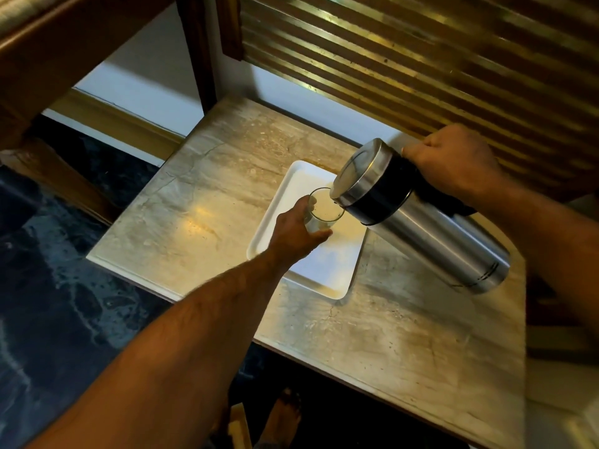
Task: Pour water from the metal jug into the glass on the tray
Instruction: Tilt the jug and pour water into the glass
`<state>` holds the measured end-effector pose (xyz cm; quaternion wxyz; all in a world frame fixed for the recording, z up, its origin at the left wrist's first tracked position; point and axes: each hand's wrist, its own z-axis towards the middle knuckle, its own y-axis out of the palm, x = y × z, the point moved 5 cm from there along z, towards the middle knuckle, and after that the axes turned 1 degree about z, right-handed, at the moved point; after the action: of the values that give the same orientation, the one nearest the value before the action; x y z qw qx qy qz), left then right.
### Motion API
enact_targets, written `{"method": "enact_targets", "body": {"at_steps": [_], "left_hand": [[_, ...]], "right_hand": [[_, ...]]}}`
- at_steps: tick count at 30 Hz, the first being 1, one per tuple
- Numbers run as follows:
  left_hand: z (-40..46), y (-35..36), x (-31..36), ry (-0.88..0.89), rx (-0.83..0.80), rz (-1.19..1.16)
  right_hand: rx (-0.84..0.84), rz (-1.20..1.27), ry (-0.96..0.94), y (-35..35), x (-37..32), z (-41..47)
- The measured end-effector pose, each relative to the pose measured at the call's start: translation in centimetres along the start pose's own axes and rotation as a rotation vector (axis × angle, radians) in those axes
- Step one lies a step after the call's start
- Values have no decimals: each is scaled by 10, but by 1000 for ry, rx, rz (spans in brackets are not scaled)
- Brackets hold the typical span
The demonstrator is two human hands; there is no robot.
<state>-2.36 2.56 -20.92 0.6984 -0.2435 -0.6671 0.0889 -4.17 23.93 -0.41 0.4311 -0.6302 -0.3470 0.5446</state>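
Right grip (453,170) wrapped tight around the black handle of the metal jug (421,215). Jug tipped over, lid end touching the rim of the glass (322,210). Left grip (296,233) curled around the glass, holding it. Glass standing on the white tray (327,273), near the tray's far edge. Tray lying flat in the middle of the marble surface (194,202).

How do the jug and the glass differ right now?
The jug is shiny opaque metal with a black band; the glass is clear. The jug is tipped steeply, its mouth over the glass's rim; the glass stands upright on the white tray. The jug looks far bigger than the glass. The right hand holds the jug in the air, the left hand steadies the glass. Both are round and held.
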Motion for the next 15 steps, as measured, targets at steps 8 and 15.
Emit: {"method": "enact_targets", "body": {"at_steps": [8,15], "left_hand": [[4,1,2,-10,-33,19],[11,6,7,7,-114,23]], "right_hand": [[-12,-216,-118,1,-20,0],[0,-257,-110,2,-20,0]]}}
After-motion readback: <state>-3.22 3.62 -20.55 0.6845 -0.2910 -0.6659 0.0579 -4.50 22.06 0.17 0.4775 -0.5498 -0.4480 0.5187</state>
